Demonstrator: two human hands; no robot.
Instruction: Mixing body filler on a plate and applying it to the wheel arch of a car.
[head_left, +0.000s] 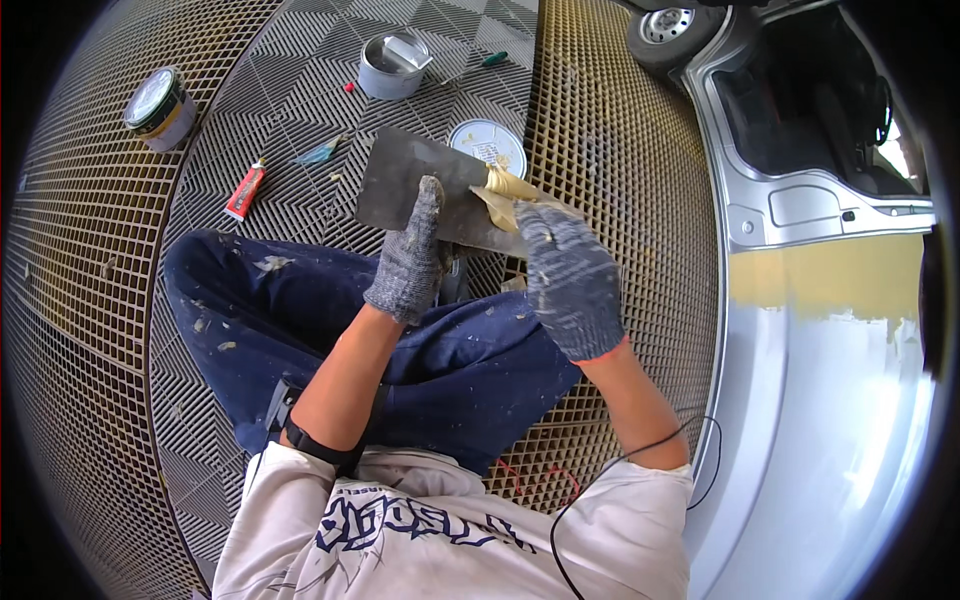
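My left hand (411, 262), in a grey knit glove, grips a flat dark metal plate (397, 178) above my crossed legs, thumb on its upper face. Beige body filler (511, 182) lies in a thick fold at the plate's right end. There my right hand (574, 281), gloved too, closes around a filler-coated spreader (497, 210) whose grip is hidden by the fingers. Just beyond the plate lies a round tin lid (489, 142) smeared with filler. A red tube (246, 191) of paste rests on the mat to the left.
An open tin (391, 71) with a white tool across it stands ahead, beside a green-handled screwdriver (495, 58). A lidded tub (160, 109) is farther left. Along my right runs a silver vehicle body panel (847, 390) with a beige filler band (825, 277). Grating (630, 150) covers the floor.
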